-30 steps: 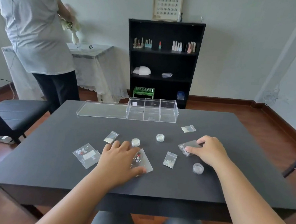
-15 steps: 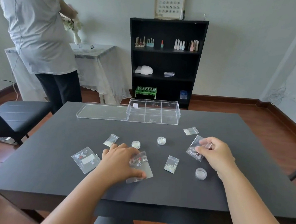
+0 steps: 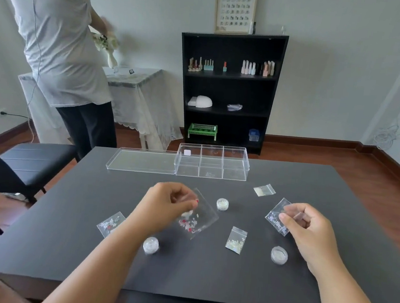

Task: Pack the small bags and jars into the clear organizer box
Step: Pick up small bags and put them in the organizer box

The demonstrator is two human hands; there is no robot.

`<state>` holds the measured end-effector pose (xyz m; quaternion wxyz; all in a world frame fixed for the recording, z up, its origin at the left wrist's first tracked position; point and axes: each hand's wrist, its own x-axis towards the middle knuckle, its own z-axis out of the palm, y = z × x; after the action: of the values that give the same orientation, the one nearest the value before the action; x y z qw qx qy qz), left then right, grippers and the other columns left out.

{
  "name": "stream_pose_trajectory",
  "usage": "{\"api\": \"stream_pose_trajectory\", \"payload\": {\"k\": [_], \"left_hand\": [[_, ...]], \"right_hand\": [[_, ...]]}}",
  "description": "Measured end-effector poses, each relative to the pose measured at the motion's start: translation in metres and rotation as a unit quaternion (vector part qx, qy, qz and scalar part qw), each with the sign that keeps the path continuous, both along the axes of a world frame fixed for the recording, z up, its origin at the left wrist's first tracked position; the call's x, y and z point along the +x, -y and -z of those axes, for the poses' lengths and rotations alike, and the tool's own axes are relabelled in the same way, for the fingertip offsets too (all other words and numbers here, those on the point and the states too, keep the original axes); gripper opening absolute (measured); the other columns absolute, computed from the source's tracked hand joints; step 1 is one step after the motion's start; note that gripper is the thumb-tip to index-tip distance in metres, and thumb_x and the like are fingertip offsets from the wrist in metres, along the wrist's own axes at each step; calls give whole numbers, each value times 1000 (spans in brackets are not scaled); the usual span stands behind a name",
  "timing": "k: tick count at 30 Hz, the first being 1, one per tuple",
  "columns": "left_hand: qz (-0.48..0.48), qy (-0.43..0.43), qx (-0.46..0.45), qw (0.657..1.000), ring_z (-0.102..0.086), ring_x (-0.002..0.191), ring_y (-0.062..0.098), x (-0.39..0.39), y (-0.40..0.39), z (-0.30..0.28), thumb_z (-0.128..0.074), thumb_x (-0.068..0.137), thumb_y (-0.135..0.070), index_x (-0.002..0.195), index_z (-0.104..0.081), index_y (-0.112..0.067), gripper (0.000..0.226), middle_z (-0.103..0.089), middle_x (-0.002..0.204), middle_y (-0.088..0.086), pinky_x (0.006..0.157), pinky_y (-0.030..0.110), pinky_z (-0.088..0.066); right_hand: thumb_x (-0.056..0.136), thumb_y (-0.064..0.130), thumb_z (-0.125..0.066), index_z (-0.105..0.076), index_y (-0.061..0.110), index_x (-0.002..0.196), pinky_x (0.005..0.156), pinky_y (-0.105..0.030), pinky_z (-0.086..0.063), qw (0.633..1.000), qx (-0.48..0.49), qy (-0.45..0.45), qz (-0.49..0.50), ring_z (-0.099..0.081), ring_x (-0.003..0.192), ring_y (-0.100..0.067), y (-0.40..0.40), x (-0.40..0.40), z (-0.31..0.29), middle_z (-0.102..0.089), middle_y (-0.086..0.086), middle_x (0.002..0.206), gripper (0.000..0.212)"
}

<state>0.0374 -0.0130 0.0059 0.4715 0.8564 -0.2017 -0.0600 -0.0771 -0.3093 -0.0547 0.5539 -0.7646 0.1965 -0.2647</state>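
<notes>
Matte dark grey tabletop (image 3: 206, 274) fills the view, seen from above by a seated person whose bare forearms reach forward. Nearest sit two small round clear jars with pale glitter, one at the left (image 3: 151, 245) and one at the right (image 3: 279, 255), with a small clear zip bag of pale flakes (image 3: 236, 240) lying flat between them and another flat bag of white and red pieces (image 3: 111, 223) further left. Left hand (image 3: 166, 206) pinches a larger crinkly clear bag with red and white bits (image 3: 197, 218), lifted and tilted. Right hand (image 3: 306, 228) pinches a small clear bag of silvery flakes (image 3: 276, 218), also raised. Beyond them stand a third round jar (image 3: 222, 204) and a flat pale bag (image 3: 264, 189). At the far edge waits the rigid clear plastic organizer box (image 3: 212, 162), open, its compartments seemingly empty, its lid (image 3: 141, 161) lying just beside it. Packing looks barely begun; next, both bags likely need carrying forward and dropping into compartments
</notes>
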Motion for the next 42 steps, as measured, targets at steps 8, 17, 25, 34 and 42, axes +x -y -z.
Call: {"api": "stream_pose_trajectory", "payload": {"k": [8, 17, 25, 34, 42], "left_hand": [[-73, -40, -194, 978, -66, 70, 16, 82, 17, -20, -73, 84, -10, 107, -61, -36, 37, -61, 74, 0, 59, 24, -53], [-176, 48, -81, 980, -64, 48, 4, 147, 32, -19, -61, 83, -14, 109, -66, -25, 29, -62, 84, -3, 72, 39, -62], [-137, 58, 31, 988, -69, 74, 24, 164, 39, -16, -58, 84, -10, 111, -66, -17, 29, -66, 80, 5, 63, 26, -54], [-97, 89, 165, 977, -68, 69, 23, 176, 56, -15, -64, 83, -12, 111, -62, -17, 28, -60, 86, 3, 61, 32, -57], [-81, 159, 302, 937, -59, 99, 25, 175, 64, -13, -68, 84, -23, 107, -64, -24, 23, -65, 110, 5, 78, 36, -52]], "right_hand": [[79, 10, -75, -69, 33, 82, 53, -24, -40, 999, -33, -7, -7, -45, 49, -1, 1, 0, 3, -59, 19, 57, 24], [77, 10, -77, -69, 35, 83, 58, -26, -45, 999, -50, -15, -3, -48, 51, -1, 1, 0, 5, -71, 15, 73, 27], [78, 10, -76, -68, 33, 81, 47, -10, -37, 997, -71, -19, -18, -41, 47, -3, -1, -2, 2, -58, 26, 53, 25], [79, 10, -75, -67, 35, 81, 53, -22, -38, 997, -67, -24, -17, -43, 48, -1, -2, -2, 0, -59, 26, 55, 27], [79, 10, -75, -67, 34, 81, 47, -10, -36, 996, -82, -18, -26, -41, 47, -2, -2, -3, -1, -54, 25, 50, 26]]}}
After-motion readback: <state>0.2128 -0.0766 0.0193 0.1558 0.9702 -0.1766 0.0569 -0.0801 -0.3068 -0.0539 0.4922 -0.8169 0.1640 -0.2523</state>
